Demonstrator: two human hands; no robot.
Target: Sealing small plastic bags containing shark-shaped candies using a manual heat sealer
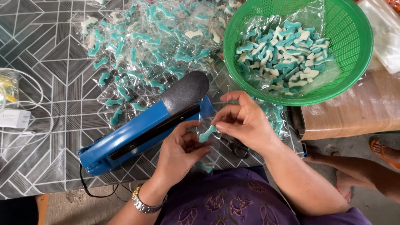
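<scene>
Both hands (208, 137) pinching bagged candy (207, 133); green basket (354, 50) (candy-filled) beyond blue sealer (137, 133)

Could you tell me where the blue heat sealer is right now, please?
In the head view, the blue heat sealer lies slantwise on the patterned table, just left of the left hand, with the pile of bagged candies behind it.

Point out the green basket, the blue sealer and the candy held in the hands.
green basket (354, 50): head view, on its bare mesh wall.
blue sealer (125, 135): head view, on its blue arm.
candy (207, 133): head view, on its teal middle, between both hands' fingers.
</scene>
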